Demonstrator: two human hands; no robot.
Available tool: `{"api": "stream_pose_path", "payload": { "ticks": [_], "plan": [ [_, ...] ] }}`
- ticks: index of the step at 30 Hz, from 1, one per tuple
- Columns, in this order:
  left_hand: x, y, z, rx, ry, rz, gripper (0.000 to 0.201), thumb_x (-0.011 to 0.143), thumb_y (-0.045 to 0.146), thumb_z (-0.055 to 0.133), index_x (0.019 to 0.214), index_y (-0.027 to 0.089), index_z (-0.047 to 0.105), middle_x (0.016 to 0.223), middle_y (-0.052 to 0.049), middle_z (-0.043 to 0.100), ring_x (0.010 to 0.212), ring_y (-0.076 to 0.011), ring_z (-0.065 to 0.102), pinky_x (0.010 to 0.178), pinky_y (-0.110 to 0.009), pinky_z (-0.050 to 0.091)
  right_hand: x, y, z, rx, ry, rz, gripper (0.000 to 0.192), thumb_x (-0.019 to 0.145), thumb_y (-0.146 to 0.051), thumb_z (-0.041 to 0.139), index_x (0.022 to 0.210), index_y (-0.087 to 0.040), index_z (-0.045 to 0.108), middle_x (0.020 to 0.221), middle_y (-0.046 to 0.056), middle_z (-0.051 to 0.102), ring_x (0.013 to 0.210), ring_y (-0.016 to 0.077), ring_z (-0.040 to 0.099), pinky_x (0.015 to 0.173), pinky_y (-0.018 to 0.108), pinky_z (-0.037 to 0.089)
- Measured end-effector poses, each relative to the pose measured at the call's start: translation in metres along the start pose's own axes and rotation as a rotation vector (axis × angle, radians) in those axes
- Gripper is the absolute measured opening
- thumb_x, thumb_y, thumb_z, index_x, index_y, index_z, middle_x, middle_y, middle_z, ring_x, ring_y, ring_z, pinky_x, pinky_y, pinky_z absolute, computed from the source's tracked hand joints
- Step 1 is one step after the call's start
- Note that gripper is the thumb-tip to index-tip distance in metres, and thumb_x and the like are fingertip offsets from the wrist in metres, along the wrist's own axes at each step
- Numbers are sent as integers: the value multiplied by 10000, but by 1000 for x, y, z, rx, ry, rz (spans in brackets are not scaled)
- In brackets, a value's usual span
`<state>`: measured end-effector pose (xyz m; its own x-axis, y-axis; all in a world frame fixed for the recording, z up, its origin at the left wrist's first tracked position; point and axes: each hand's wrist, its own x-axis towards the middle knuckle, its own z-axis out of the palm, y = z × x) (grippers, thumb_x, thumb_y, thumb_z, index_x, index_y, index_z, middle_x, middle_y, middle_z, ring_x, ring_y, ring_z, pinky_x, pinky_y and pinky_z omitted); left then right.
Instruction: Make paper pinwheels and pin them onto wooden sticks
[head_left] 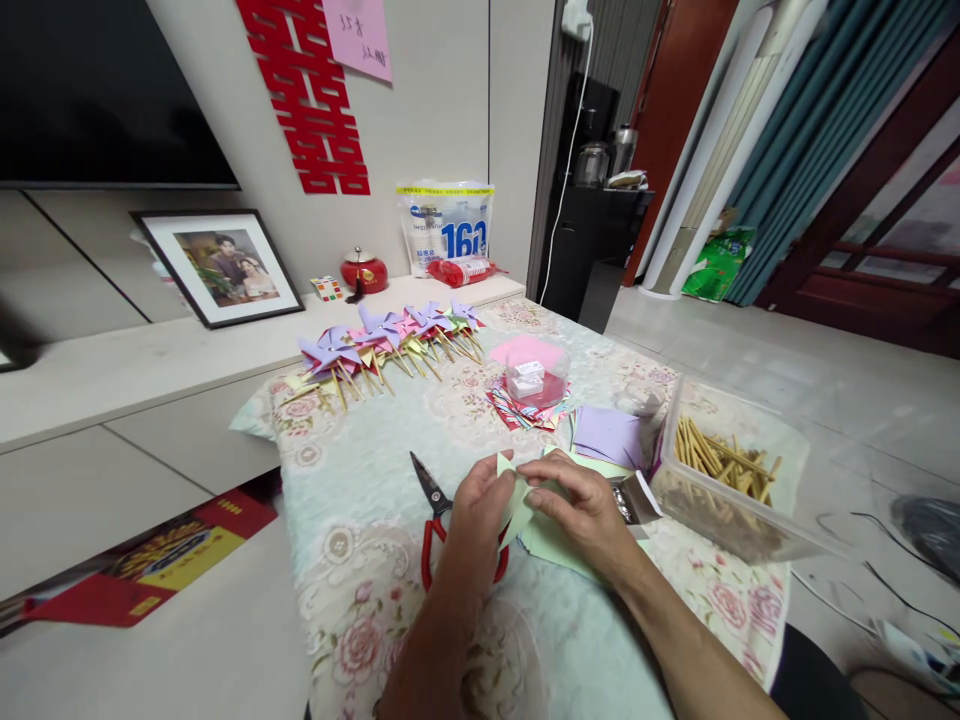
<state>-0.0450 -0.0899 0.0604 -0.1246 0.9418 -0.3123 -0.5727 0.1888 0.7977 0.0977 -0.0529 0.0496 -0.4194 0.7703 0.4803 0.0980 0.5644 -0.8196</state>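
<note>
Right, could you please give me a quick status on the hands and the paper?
Both hands, left hand and right hand, pinching the light green paper, folding it above the table. Red scissors lie under the left hand. Stick box at right, apart.

The left hand (480, 520) is covering part of the red-handled scissors (433, 520), hiding one handle loop. Both hands are hiding much of the pale green paper (517, 500) beside the scissors, so its folds cannot be told. Right of the scissors, the clear box (739, 500) is blurring the sticks (720, 460) inside. The bottom edge is cutting off the surface (360, 600).
</note>
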Motion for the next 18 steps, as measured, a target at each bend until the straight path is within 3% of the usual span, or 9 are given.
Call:
{"api": "stream_pose_path", "payload": {
  "ticks": [4, 7, 9, 12, 15, 18],
  "plan": [
    [-3, 2, 2, 24, -27, -85, 574, 660, 320, 773, 1181, 149, 604, 779, -37, 722, 647, -192, 646, 628, -277, 454, 0, 0, -1, 29, -37, -69, 187, 924, -264, 683, 1086, -304, 767, 912, 38, 694, 895, 202, 633, 809, 325, 472],
    [-3, 0, 1, 52, -39, -76, 460, 674, 344, 774, 1092, 186, 663, 780, -46, 715, 675, -206, 637, 620, -288, 456, 0, -1, -1, 33, -14, -59, 126, 912, -276, 700, 996, -300, 790, 880, 34, 655, 884, 200, 618, 815, 329, 462],
    [-2, -2, -2, 77, -32, -31, 400, 717, 430, 748, 1033, 191, 693, 761, -51, 690, 622, -185, 593, 556, -278, 426, 0, 0, -2, 46, 33, -30, 88, 893, -283, 720, 938, -291, 796, 878, 31, 629, 879, 197, 606, 812, 327, 452],
    [2, -5, -6, 112, 39, 43, 540, 791, 615, 633, 1069, 157, 697, 768, -41, 639, 526, -131, 496, 465, -255, 336, 0, 3, -3, 111, 136, 19, 58, 870, -284, 737, 894, -280, 790, 888, 26, 623, 873, 191, 595, 793, 316, 437],
    [6, -5, -7, 125, 118, 186, 663, 815, 704, 539, 1094, 125, 703, 980, -109, 670, 710, -171, 584, 529, -258, 407, 1, 8, -3, 196, 239, 101, 45, 853, -288, 738, 854, -259, 774, 837, 16, 640, 807, 178, 585, 736, 299, 421],
    [6, -8, -8, 189, 56, 354, 615, 792, 686, 594, 1051, 145, 728, 1059, -126, 697, 869, -215, 614, 664, -284, 480, 0, 12, -2, 277, 317, 208, 69, 831, -309, 746, 825, -241, 757, 773, 2, 650, 710, 154, 553, 663, 279, 399]
  ]
}}
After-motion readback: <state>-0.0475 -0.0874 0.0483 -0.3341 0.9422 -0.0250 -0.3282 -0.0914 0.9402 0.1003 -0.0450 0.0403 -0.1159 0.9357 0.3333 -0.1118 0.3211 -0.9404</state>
